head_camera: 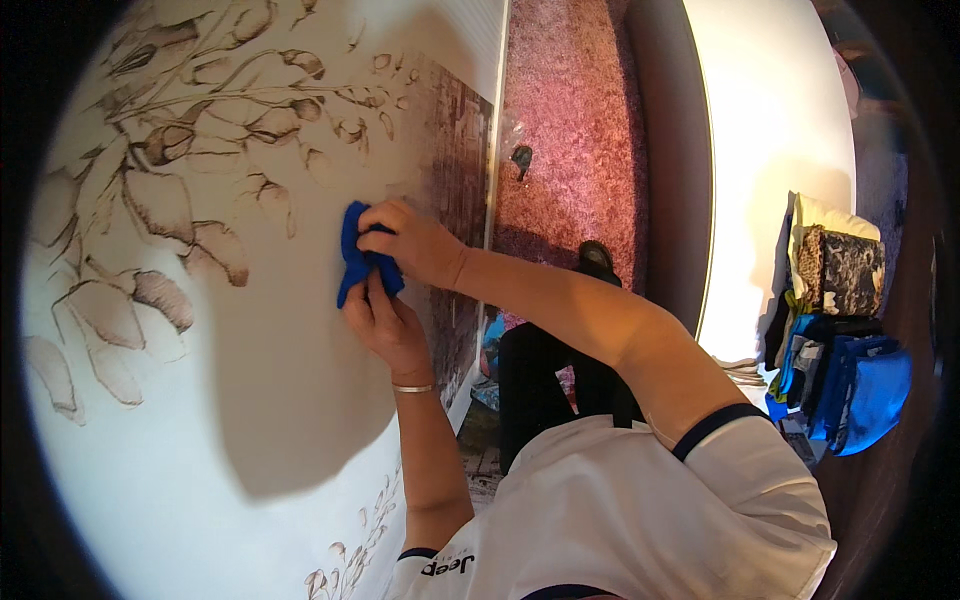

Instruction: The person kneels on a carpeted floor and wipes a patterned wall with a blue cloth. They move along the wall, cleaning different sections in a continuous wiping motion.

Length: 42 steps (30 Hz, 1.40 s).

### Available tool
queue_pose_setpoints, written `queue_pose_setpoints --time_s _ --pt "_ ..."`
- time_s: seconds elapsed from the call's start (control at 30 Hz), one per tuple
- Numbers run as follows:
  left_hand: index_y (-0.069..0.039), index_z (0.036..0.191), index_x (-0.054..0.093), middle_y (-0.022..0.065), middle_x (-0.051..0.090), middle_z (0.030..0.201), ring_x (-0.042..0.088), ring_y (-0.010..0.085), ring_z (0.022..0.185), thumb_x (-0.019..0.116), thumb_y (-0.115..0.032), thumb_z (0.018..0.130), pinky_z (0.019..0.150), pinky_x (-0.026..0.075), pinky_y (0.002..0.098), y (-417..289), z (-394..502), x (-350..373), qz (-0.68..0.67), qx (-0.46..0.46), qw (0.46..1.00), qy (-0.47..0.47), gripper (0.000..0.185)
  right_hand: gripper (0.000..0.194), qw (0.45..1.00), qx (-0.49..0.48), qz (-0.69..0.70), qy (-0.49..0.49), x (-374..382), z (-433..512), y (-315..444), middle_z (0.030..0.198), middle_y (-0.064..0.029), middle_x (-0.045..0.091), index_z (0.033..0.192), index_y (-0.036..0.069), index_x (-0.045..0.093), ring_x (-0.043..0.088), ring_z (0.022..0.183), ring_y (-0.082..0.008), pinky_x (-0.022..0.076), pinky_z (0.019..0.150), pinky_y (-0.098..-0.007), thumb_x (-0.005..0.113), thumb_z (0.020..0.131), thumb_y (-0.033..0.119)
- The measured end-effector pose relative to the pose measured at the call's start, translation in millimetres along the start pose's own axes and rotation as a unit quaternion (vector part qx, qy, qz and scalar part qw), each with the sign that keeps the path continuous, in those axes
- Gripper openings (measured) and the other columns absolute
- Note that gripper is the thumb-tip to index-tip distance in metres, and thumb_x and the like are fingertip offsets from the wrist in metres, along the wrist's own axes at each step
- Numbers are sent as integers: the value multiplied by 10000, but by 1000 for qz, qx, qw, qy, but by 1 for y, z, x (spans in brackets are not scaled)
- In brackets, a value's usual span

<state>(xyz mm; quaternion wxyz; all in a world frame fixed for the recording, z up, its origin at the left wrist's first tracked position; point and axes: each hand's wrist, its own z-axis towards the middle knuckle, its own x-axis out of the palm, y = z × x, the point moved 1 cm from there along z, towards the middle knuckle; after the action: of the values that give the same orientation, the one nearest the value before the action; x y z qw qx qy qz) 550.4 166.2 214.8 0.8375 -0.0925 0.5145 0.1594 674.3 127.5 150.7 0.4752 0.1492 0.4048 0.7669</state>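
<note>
A blue cloth (360, 262) is bunched up against a pale wall (300, 405) printed with brown, sketch-like flowers. My right hand (412, 241) grips the upper part of the cloth with curled fingers. Just below it, my left hand (388, 334), with a thin band at the wrist, pinches the cloth's lower part. Both hands are close together, beside a darker printed patch (457, 150) on the wall. The fingertips are partly hidden in the cloth's folds.
Pink-purple carpet (570, 112) runs along the wall's foot, with a small dark object (522, 159) on it. A shoe (596, 256) shows near my legs. On the right, folded fabrics (855, 270) and blue folded cloths (874, 397) lie by a long white surface (772, 97).
</note>
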Motion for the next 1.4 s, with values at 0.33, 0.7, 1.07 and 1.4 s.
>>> queue_pose_setpoints --time_s 0.33,0.7,1.07,1.4 --pt "13 1217 662 201 585 1263 573 378 1082 650 46 812 934 482 463 -18 -45 67 -133 7 987 90 406 350 987 154 -24 -22 -40 -92 -41 1180 -120 563 1041 95 644 574 1132 -347 526 920 -410 646 746 -93" --pt "33 1244 632 182 609 1219 572 376 1063 610 116 793 951 476 456 -25 -85 195 -139 -14 990 7 459 306 991 102 -54 -65 4 -137 -149 1161 -129 570 971 74 634 570 1120 -361 500 940 -433 614 743 -129" --pt "20 1427 467 185 518 1362 540 382 1166 679 59 833 973 484 470 -3 -126 328 -98 16 994 -37 632 177 991 16 -58 -120 51 -166 -254 1201 -166 572 993 18 634 564 1129 -381 478 966 -430 651 817 7" --pt "31 1409 478 178 514 1369 535 382 1189 613 69 845 1000 488 453 -15 -124 354 -152 11 988 -26 581 292 985 73 -55 -146 35 -186 -276 1196 -179 540 996 24 615 560 1135 -394 459 999 -428 478 798 -142"
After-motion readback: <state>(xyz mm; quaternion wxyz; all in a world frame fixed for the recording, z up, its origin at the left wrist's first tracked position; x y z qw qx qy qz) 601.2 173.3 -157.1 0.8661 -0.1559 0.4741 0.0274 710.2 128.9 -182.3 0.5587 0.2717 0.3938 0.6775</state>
